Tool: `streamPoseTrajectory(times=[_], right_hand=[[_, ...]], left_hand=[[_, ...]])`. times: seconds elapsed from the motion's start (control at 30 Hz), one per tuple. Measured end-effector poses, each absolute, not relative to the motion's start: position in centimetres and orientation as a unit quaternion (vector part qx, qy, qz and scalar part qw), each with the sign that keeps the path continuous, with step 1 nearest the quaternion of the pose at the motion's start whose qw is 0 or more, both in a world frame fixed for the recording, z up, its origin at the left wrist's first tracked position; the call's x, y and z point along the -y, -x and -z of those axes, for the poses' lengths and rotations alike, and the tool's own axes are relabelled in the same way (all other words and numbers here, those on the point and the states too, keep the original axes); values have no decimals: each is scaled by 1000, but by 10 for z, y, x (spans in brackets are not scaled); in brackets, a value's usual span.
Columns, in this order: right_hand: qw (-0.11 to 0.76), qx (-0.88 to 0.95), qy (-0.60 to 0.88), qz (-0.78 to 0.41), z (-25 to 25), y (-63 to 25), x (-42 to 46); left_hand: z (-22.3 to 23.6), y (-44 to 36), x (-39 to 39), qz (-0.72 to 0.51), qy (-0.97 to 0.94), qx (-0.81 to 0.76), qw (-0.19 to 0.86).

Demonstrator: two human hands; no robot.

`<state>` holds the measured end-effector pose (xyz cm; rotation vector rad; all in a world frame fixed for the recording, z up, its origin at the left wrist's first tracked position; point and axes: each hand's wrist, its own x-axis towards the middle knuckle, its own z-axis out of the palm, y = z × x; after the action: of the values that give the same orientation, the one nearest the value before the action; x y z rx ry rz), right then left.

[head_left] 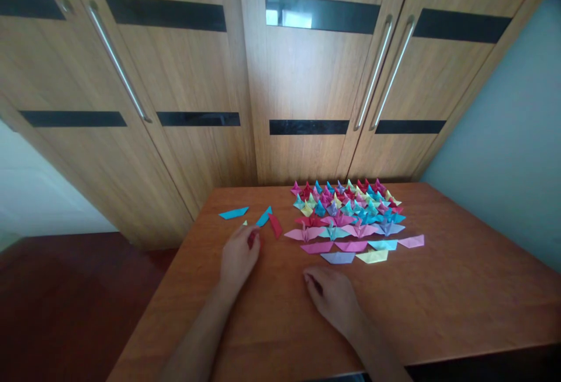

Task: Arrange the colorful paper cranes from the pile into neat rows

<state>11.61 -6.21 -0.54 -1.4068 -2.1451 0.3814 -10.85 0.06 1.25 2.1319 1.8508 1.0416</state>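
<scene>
My left hand (239,256) is at the left of the table, its fingers curled down among loose folded paper strips. What its fingers hold, if anything, is hidden. Just beyond it lie a blue folded strip (264,217) and a red one (276,226); a pale yellow tip (245,222) peeks out past the knuckles, and a bit of red shows beside the thumb. Another blue strip (234,213) lies farther left. My right hand (332,297) rests loosely closed on the table, nothing visible in it, in front of a lavender folded strip (337,258) and a yellow one (372,256).
Rows of colourful origami cranes (346,204) fill the table's back middle. In front of them lie more folded strips, among them a magenta one (316,247) and a pink one (411,242). A wooden wardrobe (302,78) stands behind the table (464,288).
</scene>
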Motion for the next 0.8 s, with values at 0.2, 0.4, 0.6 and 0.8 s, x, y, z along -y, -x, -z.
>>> streamPoseTrajectory(times=[0.2, 0.4, 0.6, 0.8], right_hand=[[272, 778, 538, -178, 0, -119, 63], [262, 775, 547, -179, 0, -117, 64], [263, 774, 547, -180, -1, -117, 64], [271, 772, 545, -182, 1, -117, 65]], left_hand=[[-16, 163, -17, -233, -682, -693, -14], [-10, 178, -16, -197, -679, -707, -17], [-8, 177, -14, -184, -682, -708, -15], [-9, 178, -12, -193, -680, -707, -16]])
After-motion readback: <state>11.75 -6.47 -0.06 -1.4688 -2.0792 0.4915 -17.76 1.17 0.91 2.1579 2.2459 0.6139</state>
